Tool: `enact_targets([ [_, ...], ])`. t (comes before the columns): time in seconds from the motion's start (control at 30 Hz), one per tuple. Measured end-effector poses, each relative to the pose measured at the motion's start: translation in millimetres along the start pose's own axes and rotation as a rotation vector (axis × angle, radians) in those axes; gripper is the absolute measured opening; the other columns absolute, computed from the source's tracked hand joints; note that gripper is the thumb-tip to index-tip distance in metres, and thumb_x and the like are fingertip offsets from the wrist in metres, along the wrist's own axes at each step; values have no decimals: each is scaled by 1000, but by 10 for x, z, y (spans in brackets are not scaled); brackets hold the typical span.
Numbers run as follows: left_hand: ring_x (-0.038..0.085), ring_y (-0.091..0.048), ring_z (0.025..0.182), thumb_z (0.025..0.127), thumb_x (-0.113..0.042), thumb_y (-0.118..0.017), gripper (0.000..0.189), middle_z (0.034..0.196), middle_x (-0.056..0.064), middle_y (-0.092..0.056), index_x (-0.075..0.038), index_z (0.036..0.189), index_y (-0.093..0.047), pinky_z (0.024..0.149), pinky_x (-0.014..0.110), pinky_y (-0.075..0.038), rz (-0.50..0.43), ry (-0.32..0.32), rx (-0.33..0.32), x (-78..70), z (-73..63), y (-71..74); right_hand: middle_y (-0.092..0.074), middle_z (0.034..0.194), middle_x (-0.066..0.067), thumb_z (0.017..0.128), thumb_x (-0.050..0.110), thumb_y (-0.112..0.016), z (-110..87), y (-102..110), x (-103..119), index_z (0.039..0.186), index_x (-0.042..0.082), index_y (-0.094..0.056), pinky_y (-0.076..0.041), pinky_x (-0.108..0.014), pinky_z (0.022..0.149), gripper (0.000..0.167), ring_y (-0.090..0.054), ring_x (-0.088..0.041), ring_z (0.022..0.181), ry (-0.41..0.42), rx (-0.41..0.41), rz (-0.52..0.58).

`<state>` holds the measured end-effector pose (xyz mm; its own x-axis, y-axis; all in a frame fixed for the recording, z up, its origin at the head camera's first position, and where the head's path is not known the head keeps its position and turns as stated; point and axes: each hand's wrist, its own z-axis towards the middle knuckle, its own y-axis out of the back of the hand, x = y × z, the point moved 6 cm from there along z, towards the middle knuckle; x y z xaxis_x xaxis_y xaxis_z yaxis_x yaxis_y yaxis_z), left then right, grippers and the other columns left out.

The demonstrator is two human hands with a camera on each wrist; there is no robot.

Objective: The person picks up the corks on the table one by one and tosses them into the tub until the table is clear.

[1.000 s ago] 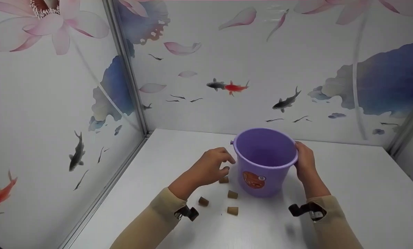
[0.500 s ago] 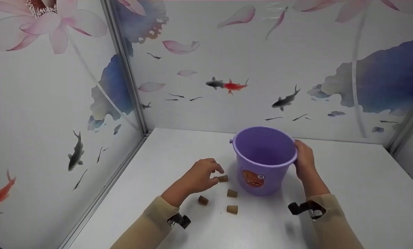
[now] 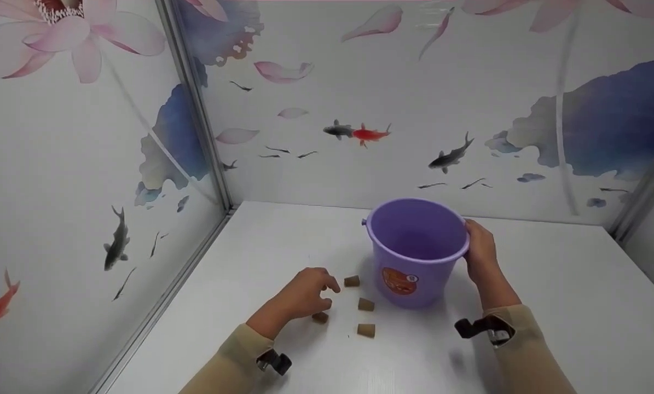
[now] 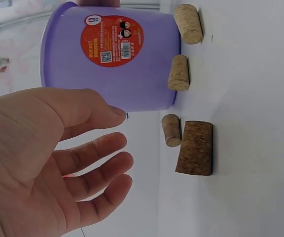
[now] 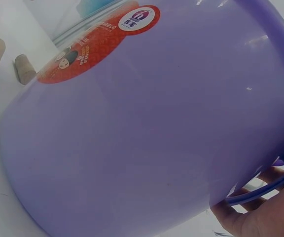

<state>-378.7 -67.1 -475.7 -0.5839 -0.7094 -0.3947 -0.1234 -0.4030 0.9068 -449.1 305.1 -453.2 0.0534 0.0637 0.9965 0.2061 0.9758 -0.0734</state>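
A purple bucket (image 3: 433, 276) with a red sticker stands upright on the white table. At its right side my right hand (image 3: 481, 249) holds it just under the rim; in the right wrist view, the fingers (image 5: 226, 217) pass behind the bucket's handle (image 5: 265, 190). My left hand (image 3: 304, 293) hovers left of the bucket, fingers loosely bent, nothing in its grasp. Several brown corks lie near it: one cork (image 3: 320, 318) partly under the hand, another cork (image 3: 351, 281) beyond its fingertips, and two nearer the bucket, a cork (image 3: 366, 304) and a cork (image 3: 366, 330).
White panels (image 3: 305, 180) printed with fish and lotus flowers wall the table at the back and left. A metal corner post (image 3: 195, 104) joins them. The table (image 3: 556, 306) extends right of the bucket. Each wrist wears a black camera mount (image 3: 275, 361).
My left hand has moved away from the bucket, leftward and toward me, passing the far cork and stopping over the left one. The right hand keeps its hold on the bucket.
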Motion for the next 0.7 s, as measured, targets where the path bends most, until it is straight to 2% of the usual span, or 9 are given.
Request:
enact_targets([
  [0.13, 29, -69, 101, 89, -1, -72, 24, 109, 13, -77, -4, 111, -82, 86, 35, -55, 0, 7, 6, 36, -33, -31, -67, 91, 9, 113, 22, -37, -14, 0, 12, 107, 13, -71, -55, -24, 77, 36, -62, -7, 86, 6, 6, 23],
  [0.23, 30, -70, 100, 89, -1, -73, 22, 107, 12, -77, -4, 109, -83, 85, 35, -55, 5, 17, 14, 58, -38, -59, -68, 92, 9, 113, 22, -37, -17, -5, 15, 108, 13, -71, -55, -24, 78, 36, -62, -8, 87, 12, 13, 27],
  [0.53, 14, -68, 97, 87, -5, -77, 21, 104, 0, -78, -10, 107, -84, 87, 33, -56, -4, 69, 66, 139, -27, -210, -67, 91, 9, 113, 24, -39, -8, -6, 7, 108, 13, -72, -54, -25, 78, 35, -61, -9, 88, 9, 2, -1],
  [0.7, 13, -67, 99, 85, -1, -73, 26, 105, -2, -77, -10, 107, -83, 89, 33, -56, -45, 87, 103, 164, -17, -271, -68, 95, 9, 115, 27, -36, 4, 13, 5, 122, 5, -69, -55, -26, 81, 40, -62, -11, 91, 31, 26, -48],
])
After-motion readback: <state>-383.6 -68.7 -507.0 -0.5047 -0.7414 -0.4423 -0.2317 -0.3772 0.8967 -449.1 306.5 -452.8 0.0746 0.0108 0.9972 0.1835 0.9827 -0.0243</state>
